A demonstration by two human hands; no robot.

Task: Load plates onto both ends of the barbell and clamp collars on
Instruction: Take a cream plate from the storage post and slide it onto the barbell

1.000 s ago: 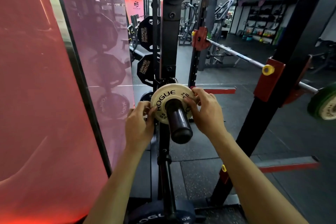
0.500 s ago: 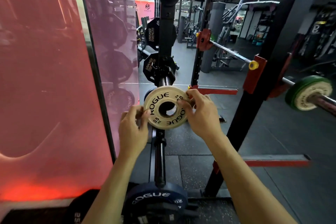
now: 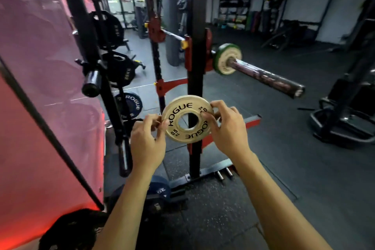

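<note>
I hold a small cream Rogue change plate [image 3: 187,119], marked 0.5 kg, up in front of me with both hands. My left hand [image 3: 147,140] pinches its left rim, thumb on the face and fingers behind; my right hand [image 3: 227,128] pinches the upper right rim the same way. The plate is in the air, on no peg and no bar, its bore open and facing me, with a black rack upright [image 3: 194,67] showing through it.

The barbell [image 3: 263,75] rests in the red J-hooks of the rack, up and to my right. Its near sleeve already carries one green-rimmed plate [image 3: 226,59] pushed in against the shoulder, and the rest of the sleeve beyond it is bare. I see no collar on that sleeve, though blur leaves the detail soft. The far end of the bar is hidden behind the uprights, so I cannot tell what is loaded there.

By my reckoning the job is early: one plate seated on this end, this small plate still to slide on beside it, then a collar here, and the other end to check and finish. Other Rogue plates [image 3: 129,105] sit on storage pegs to my left.
</note>
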